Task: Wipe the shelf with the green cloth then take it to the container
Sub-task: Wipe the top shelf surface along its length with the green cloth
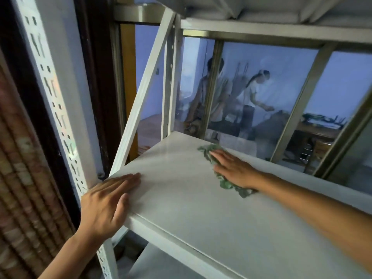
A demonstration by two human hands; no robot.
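The white shelf board (pixel 181 198) fills the middle of the head view. The green cloth (pixel 207 151) lies crumpled on it near the back edge. My right hand (pixel 233 168) presses flat on the cloth with straight fingers; cloth shows beyond the fingertips and below the wrist. My left hand (pixel 108 202) rests flat on the shelf's front left corner, fingers straight, thumb along the front edge. No container is in view.
A perforated white upright (pixel 58 109) stands at the left corner, with a diagonal white brace (pixel 145 91) behind it. Another shelf (pixel 261 15) hangs above, and a lower one (pixel 161 266) shows below. A window with metal bars (pixel 302 93) backs the shelf; people are visible through it.
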